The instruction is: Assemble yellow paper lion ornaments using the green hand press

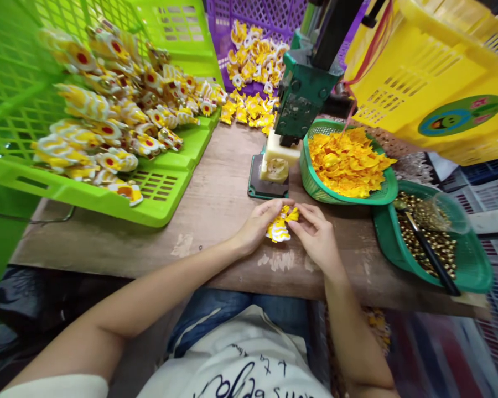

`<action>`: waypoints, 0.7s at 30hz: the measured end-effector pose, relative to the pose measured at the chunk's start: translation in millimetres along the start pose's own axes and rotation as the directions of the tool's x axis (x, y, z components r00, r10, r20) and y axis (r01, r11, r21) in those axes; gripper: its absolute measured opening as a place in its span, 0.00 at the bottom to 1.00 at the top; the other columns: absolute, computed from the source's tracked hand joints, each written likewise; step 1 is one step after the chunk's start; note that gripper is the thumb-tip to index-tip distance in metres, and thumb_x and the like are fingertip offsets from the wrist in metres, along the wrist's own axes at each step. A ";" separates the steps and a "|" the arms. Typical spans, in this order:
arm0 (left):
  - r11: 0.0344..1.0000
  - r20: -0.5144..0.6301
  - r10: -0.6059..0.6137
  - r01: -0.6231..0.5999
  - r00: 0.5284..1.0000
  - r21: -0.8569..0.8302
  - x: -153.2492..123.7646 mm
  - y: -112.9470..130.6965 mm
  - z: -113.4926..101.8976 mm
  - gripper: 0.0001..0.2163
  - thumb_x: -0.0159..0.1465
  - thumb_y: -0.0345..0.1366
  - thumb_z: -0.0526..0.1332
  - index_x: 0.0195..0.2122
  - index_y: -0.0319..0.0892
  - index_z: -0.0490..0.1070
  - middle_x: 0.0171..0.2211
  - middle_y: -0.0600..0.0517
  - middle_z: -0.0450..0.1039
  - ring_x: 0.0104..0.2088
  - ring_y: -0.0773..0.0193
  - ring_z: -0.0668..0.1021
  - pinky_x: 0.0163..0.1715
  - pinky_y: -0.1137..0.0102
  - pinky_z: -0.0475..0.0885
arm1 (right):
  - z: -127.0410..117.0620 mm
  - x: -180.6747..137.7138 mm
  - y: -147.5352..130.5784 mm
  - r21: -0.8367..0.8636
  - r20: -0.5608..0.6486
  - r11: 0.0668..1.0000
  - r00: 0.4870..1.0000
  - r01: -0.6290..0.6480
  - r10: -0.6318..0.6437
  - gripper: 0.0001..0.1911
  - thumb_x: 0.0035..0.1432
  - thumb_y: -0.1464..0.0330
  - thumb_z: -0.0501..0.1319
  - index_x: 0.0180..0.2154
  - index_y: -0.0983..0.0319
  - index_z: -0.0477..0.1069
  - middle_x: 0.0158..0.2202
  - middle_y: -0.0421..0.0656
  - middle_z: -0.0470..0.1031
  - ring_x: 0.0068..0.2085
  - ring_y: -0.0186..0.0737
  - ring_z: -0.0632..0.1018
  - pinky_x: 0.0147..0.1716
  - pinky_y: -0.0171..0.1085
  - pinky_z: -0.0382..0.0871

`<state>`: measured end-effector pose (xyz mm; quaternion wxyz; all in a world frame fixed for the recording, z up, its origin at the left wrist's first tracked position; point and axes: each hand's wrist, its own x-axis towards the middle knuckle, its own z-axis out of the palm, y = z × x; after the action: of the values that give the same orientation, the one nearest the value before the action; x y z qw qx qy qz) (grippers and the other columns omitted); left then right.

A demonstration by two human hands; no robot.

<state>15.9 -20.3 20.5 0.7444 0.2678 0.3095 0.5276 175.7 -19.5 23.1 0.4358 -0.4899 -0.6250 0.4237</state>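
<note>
Both my hands meet over the wooden table and pinch one small yellow-and-white flower piece between them. My left hand grips its left side with curled fingers. My right hand holds its right side, fingertips pressed on the yellow petals. Just beyond them stands a green press machine with a cream block on a dark base plate.
A round green basket of yellow petals sits right of the press. A second green basket with small brass beads and a dark-handled scoop lies further right. A green crate of finished flowers fills the left; purple and yellow crates stand behind.
</note>
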 end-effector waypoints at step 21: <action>0.768 0.008 0.334 -0.277 0.942 0.578 -2.2 -4.8 -3.9 0.20 0.69 0.49 0.54 0.50 0.42 0.77 0.44 0.46 0.74 0.49 0.56 0.72 0.55 0.62 0.64 | 8.1 -11.2 -16.1 -0.101 -0.046 0.989 0.992 0.109 -0.114 0.19 0.62 0.63 0.63 0.54 0.55 0.75 0.57 0.47 0.73 0.59 0.45 0.74 0.58 0.45 0.72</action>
<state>15.3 -23.6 14.9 0.5181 0.4997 0.4404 0.5366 165.6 -34.0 34.9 0.4500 -0.4858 -0.6602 0.3545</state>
